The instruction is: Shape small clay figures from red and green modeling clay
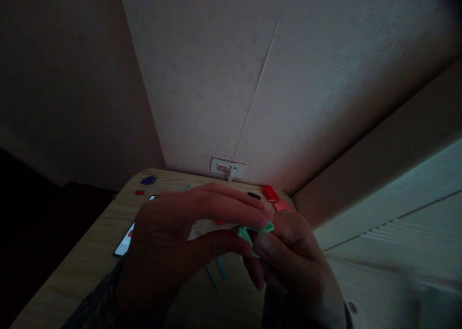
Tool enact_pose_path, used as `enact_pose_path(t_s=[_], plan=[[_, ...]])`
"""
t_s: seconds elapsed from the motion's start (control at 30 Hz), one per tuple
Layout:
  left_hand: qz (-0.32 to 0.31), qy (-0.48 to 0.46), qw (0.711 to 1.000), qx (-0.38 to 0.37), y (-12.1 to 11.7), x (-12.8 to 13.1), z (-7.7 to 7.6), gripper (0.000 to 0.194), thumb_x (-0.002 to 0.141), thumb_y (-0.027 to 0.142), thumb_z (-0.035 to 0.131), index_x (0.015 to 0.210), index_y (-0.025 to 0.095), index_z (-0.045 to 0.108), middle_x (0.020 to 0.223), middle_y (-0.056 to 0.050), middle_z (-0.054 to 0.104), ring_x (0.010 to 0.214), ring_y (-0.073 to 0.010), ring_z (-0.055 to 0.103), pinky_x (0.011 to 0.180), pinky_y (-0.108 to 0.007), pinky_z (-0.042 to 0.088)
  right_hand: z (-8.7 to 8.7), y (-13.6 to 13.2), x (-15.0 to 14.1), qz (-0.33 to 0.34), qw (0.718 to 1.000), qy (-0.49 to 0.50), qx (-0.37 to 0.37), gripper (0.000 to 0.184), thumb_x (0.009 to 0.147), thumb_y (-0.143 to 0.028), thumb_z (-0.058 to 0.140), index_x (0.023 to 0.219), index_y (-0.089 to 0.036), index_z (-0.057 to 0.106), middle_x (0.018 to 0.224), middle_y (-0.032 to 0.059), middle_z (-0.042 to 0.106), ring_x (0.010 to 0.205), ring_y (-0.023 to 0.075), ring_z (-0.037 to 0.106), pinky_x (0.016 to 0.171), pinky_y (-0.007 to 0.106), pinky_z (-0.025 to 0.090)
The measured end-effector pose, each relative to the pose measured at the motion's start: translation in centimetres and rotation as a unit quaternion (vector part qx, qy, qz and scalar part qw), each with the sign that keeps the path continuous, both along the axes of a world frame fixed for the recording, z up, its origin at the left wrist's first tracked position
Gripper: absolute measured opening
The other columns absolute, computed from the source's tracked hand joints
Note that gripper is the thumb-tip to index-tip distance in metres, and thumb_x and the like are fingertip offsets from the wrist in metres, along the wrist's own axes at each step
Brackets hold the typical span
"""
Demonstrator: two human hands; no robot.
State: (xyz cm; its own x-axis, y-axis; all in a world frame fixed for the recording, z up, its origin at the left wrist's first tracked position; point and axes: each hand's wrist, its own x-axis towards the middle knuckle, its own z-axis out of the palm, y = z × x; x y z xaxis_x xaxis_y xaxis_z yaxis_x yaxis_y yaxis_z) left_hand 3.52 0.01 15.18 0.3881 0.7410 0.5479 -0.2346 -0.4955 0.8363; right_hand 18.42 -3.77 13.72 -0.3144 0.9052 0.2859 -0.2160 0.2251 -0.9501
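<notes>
Both hands meet above a light wooden table (90, 252) in dim light. My left hand (169, 252) pinches a small mint-green soft piece (252, 231) between thumb and forefingers. My right hand (292, 261) grips the same green piece from the right with thumb and fingers closed on it. Under the hands lie thin teal sticks (216, 271) on the table.
A lit phone (126, 240) lies left of the hands. Small purple (147, 179) and red bits (139, 192) sit near the table's far left; red (270, 193) and pink pieces (281, 205) lie far right. A wall socket (228, 167) is behind the table. A white panelled surface (397, 232) stands right.
</notes>
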Motion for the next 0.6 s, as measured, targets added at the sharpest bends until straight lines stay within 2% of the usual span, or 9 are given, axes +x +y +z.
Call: enact_pose_path(t_s=[0.13, 0.23, 0.3, 0.37, 0.47, 0.6], plan=[[0.005, -0.063, 0.998, -0.012, 0.0, -0.1, -0.1, 0.005, 0.072, 0.029, 0.071, 0.077, 0.029, 0.074, 0.080, 0.001, 0.074, 0.072, -0.0168, 0.068, 0.068, -0.029, 0.057, -0.2, 0.4, -0.4, 0.074, 0.995, 0.051, 0.052, 0.049, 0.091, -0.041, 0.046, 0.050, -0.015, 0.051, 0.044, -0.0061, 0.037, 0.039, 0.0030, 0.034, 0.042, 0.017, 0.031], [0.032, -0.063, 0.997, -0.019, -0.1, -0.1, 0.5, 0.006, 0.075, 0.026, 0.069, 0.077, 0.030, 0.074, 0.078, 0.002, 0.074, 0.075, -0.0168, 0.068, 0.071, -0.029, 0.057, 0.1, 0.6, -0.2, 0.133, 0.988, 0.053, 0.066, 0.044, 0.094, -0.040, 0.040, 0.065, -0.014, 0.062, 0.048, -0.0050, 0.042, 0.039, 0.0032, 0.038, 0.040, 0.015, 0.032], [0.054, -0.035, 0.998, -0.028, -0.3, -0.2, 1.0, 0.010, 0.076, 0.022, 0.068, 0.077, 0.030, 0.074, 0.077, 0.004, 0.075, 0.076, -0.0166, 0.069, 0.074, -0.028, 0.057, 0.2, 0.6, 0.0, 0.139, 0.988, 0.043, 0.056, 0.043, 0.095, -0.037, 0.037, 0.073, -0.014, 0.066, 0.049, -0.0044, 0.043, 0.037, 0.0034, 0.038, 0.038, 0.015, 0.032], [0.075, 0.012, 0.997, -0.031, -0.5, -0.2, 1.2, 0.015, 0.077, 0.019, 0.065, 0.079, 0.031, 0.073, 0.081, 0.006, 0.075, 0.076, -0.0149, 0.069, 0.076, -0.027, 0.056, 0.2, 0.4, 0.1, 0.101, 0.993, 0.030, 0.048, 0.042, 0.094, -0.037, 0.040, 0.071, -0.015, 0.068, 0.046, -0.0046, 0.043, 0.036, 0.0042, 0.038, 0.038, 0.017, 0.032], [0.092, 0.081, 0.992, 0.000, -0.7, -0.3, 0.9, 0.024, 0.081, 0.017, 0.060, 0.093, 0.035, 0.070, 0.091, 0.009, 0.074, 0.078, -0.0117, 0.069, 0.082, -0.023, 0.054, -0.4, 0.2, 0.2, -0.007, 0.998, 0.015, 0.058, 0.040, 0.090, -0.039, 0.049, 0.061, -0.018, 0.066, 0.042, -0.0046, 0.044, 0.037, 0.0062, 0.040, 0.041, 0.020, 0.034], [0.069, 0.131, 0.988, 0.049, -0.9, -0.4, 0.1, 0.032, 0.085, 0.020, 0.053, 0.113, 0.034, 0.061, 0.104, 0.006, 0.071, 0.094, -0.0147, 0.067, 0.084, -0.024, 0.054, -1.2, 0.1, 0.3, -0.137, 0.988, 0.037, 0.053, 0.030, 0.085, -0.038, 0.056, 0.063, -0.020, 0.066, 0.053, -0.0025, 0.056, 0.041, 0.0076, 0.039, 0.043, 0.022, 0.033]])
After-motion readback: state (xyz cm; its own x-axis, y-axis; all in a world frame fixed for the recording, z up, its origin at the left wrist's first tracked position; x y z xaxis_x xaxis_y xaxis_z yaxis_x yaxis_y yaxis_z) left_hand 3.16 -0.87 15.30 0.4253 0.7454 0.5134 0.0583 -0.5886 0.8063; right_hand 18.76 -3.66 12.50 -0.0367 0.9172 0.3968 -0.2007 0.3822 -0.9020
